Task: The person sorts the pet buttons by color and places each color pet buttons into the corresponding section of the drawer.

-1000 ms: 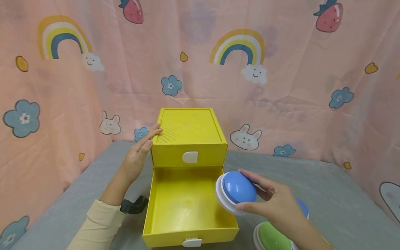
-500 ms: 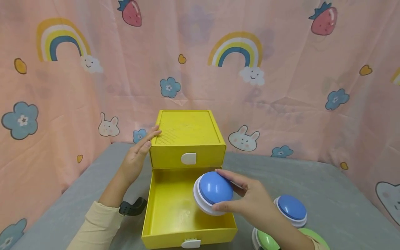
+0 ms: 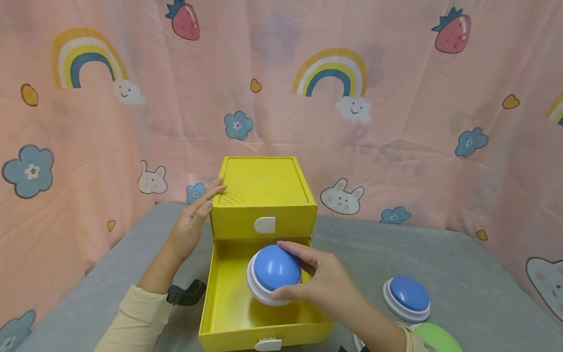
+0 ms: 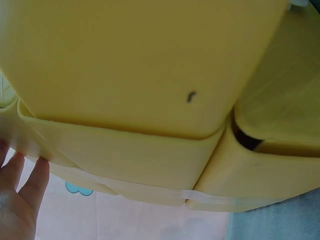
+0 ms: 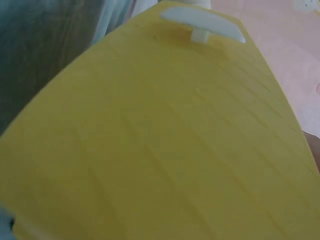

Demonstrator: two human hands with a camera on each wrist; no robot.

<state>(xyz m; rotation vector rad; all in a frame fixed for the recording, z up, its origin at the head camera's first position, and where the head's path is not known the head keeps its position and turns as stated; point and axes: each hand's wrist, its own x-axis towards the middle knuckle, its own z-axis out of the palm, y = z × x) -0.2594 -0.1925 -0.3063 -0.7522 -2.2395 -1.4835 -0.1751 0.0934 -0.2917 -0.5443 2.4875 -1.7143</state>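
My left hand rests against the left side of the yellow two-drawer box, fingertips at its top edge. The left wrist view shows its fingers extended along the yellow plastic. With thumb and fingers, my right hand grips a blue dome-topped push button with a white round base, tilted over the lower drawer. That drawer is pulled out; the upper one is closed. In the right wrist view the drawer front and its white handle fill the picture, and the hand is out of sight.
A second blue push button stands on the grey cloth at the right. In front of it is a green one, partly hidden by my right sleeve. A pink patterned curtain hangs behind the box.
My right hand has carried the blue push button leftward, from the drawer's right edge to over its middle. The second blue button has come into full view. My left hand has stayed in place.
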